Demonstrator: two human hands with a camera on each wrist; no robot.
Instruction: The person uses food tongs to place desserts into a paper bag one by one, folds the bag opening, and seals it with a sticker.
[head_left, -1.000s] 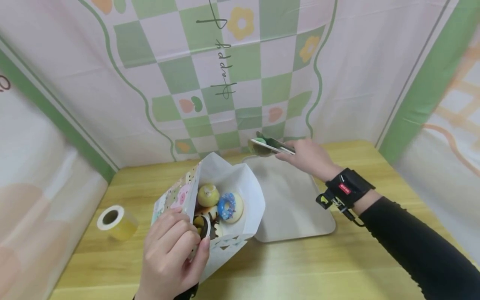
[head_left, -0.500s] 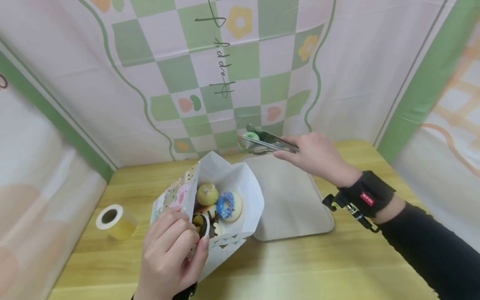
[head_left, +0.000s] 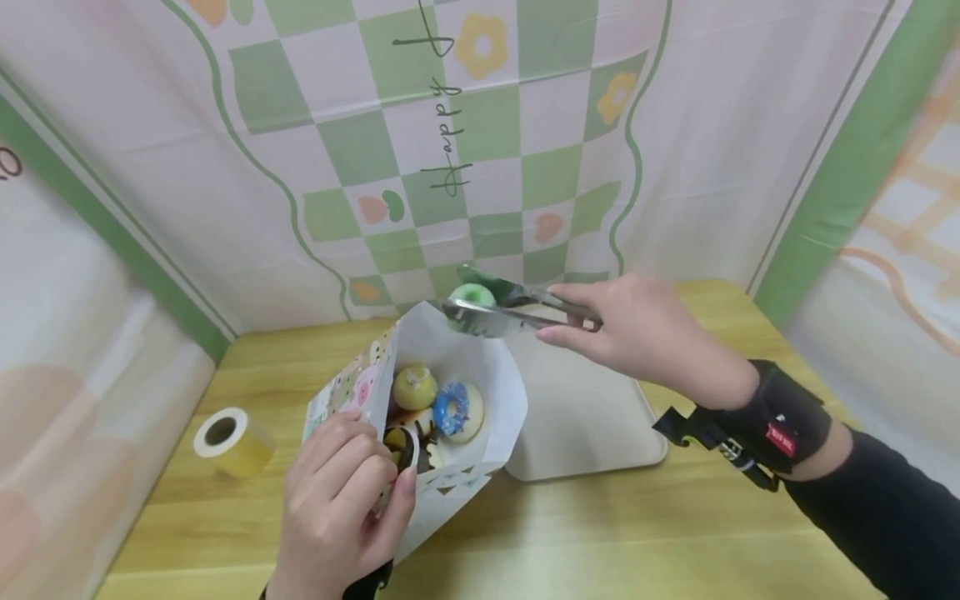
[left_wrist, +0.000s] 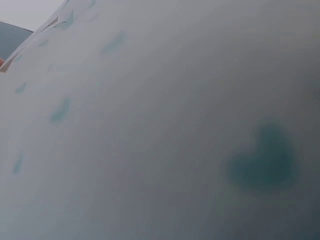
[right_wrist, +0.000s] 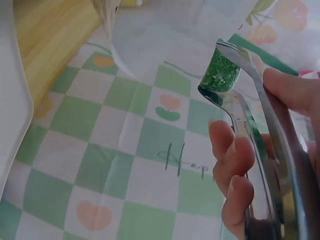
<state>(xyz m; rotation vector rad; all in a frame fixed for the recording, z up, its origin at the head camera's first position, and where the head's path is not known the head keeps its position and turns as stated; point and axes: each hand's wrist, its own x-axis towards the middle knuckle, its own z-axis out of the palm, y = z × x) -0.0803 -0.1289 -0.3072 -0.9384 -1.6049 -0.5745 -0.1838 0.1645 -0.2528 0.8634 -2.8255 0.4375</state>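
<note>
My left hand (head_left: 341, 508) pinches the near left edge of a printed paper bag (head_left: 498, 400), white inside, its mouth wide. Inside the bag lie a yellow round bun (head_left: 415, 387), a blue-iced doughnut (head_left: 468, 400) and darker pastries partly hidden by my fingers. With my right hand (head_left: 645, 333) I grip metal tongs (head_left: 480, 318), which pinch a green doughnut (head_left: 474, 292) at the bag's far rim. The right wrist view has the green doughnut (right_wrist: 220, 72) edge-on between the tong ends. Only the bag's pale outside (left_wrist: 125, 125) with blurred teal marks fills the left wrist view.
A beige tray (head_left: 585, 417) lies on the wooden table (head_left: 600, 533), right of the bag. At the left stands a yellow-sided roll (head_left: 240, 454) with a white top. A checked cloth (head_left: 487, 183) hangs behind the table.
My right hand has brought the tongs and green doughnut leftward, from over the tray's far edge to the bag's far rim. The left hand and bag have hardly moved.
</note>
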